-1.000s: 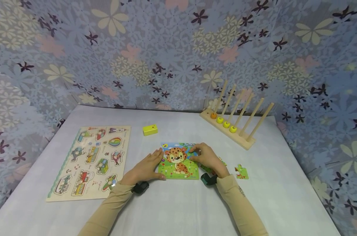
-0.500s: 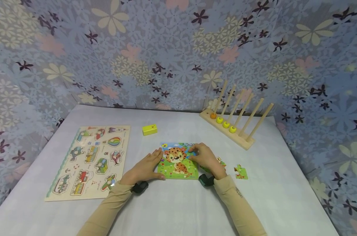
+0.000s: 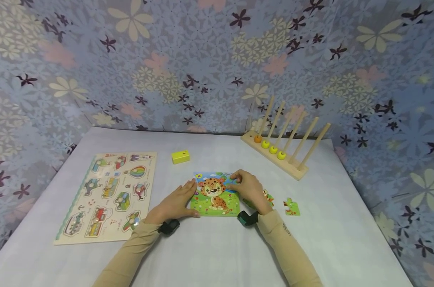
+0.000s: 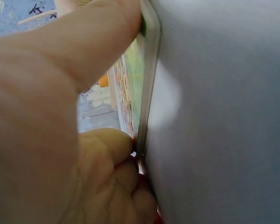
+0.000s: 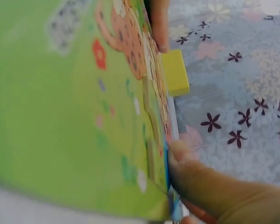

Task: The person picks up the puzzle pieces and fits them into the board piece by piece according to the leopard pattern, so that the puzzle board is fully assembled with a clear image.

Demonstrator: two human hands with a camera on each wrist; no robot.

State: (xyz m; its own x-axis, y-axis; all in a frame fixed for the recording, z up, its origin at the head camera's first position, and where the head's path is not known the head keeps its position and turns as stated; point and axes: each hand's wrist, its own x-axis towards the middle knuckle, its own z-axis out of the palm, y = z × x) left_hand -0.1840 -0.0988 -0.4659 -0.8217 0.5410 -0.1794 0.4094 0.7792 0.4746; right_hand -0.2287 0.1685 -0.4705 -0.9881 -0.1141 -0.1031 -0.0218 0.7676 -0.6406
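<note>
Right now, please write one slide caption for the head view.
Left hand at the left edge and right hand at the upper right of a leopard puzzle.

A smooth white tabletop (image 3: 206,255) carries 1 cream rectangular board with colourful vehicle shapes (image 3: 121,187), at its left side; 1 small yellow rectangular block (image 3: 181,157), near the far middle; 1 flat rectangular green-and-blue leopard puzzle (image 3: 214,195), at the centre; 1 jagged-edged green puzzle piece (image 3: 292,207), well to the right; partly hidden multicoloured puzzle pieces (image 3: 268,196), between those 2; and 1 pale wooden rack with 6 round pegs (image 3: 287,164), set slantwise at the far right.
</note>
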